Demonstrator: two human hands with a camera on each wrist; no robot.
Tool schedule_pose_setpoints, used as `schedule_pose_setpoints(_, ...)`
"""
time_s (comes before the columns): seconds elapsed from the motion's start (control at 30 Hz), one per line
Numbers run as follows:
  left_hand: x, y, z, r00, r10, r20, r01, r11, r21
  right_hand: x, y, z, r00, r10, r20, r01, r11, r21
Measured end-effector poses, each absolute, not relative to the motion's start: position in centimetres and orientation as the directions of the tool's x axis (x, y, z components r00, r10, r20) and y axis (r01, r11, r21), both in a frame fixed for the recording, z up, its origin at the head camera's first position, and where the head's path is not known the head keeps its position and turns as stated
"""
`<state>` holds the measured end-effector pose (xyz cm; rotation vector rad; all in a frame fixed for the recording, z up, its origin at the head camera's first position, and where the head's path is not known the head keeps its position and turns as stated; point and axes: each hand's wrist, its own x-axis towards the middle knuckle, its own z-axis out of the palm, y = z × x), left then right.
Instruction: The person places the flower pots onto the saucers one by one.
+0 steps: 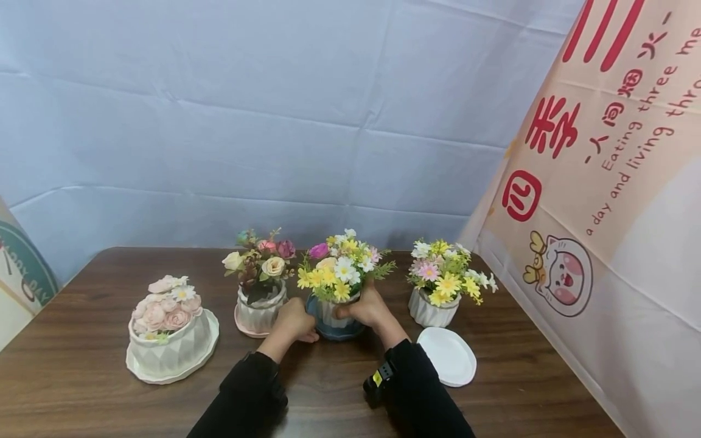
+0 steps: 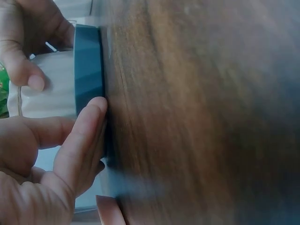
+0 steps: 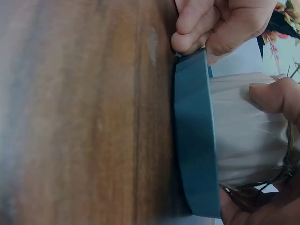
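Centre pot with yellow and white flowers sits in a blue saucer on the brown surface, between a pink-saucered pot and a white ribbed pot.

Left hand: fingers against the saucer rim. Right hand: curled grip round the pot wall.

Risk (judgement): uneven pull could part pot from saucer, or tip it into neighbours.

Banner reads "Eating three me…", "a day and living".
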<state>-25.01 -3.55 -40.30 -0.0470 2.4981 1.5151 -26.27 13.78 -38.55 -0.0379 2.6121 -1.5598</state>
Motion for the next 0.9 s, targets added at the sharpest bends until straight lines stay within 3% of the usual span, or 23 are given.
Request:
schedule_pose_setpoints(0.33, -25.41, -3.33, -40.66, -0.984, 0.063, -0.168, -0.105, 0.554, 0.826, -26.74, 14.01, -38.98, -0.991, -0.131, -0.012, -0.04, 0.386, -0.922)
schedule_pose_setpoints(0.9, -25.08, -3.45, -40.42, -0.985, 0.067, -0.159, -0.1, 0.533, 0.84, -26.61, 14.09, -38.16, -0.986, -0.165, 0.006, -0.063, 0.343, -0.937)
